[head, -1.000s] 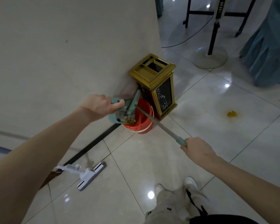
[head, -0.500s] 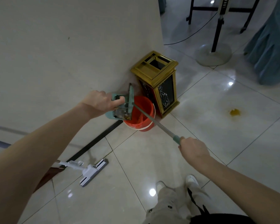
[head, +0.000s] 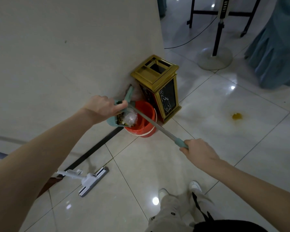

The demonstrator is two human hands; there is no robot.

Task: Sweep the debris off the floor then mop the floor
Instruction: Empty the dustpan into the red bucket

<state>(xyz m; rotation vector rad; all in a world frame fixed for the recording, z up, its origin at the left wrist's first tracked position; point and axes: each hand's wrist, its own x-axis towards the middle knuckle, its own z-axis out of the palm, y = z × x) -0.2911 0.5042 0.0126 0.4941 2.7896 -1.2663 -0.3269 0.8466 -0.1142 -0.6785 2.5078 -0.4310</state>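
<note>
Head view. The left grip (head: 105,107) is closed, fingers curled over the upper rim of the teal dustpan (head: 111,122), which it holds clear of the floor and tilted, mouth down, toward the far side of the grip. The pan's lip hangs over the near edge of the red bucket (head: 147,113); the tilt seems meant to let the load slide out. The debris (head: 128,118), a crumpled clear wrapper with yellowish scraps, sits at the pan's lower lip, partly above the bucket's opening.

The right grip (head: 199,151) is closed round the teal sleeve at the end of the broom shaft (head: 157,127). From this grip the shaft runs away and leftward across the bucket to the broom head (head: 129,95), which stands just beyond the left grip, close to the wall (head: 57,47). The head looks placed to rake the load out of the pan.

Beyond the bucket, touching or nearly touching it, stands a gold bin (head: 157,81). On the near side of the left grip a white mop (head: 90,180) lies flat on the floor (head: 208,97), unused. Well off to the far right of the right grip a yellow stain (head: 236,116) marks a tile, probably work for the mop. Judged so, sweeping is at its emptying step; mopping is not yet begun.
</note>
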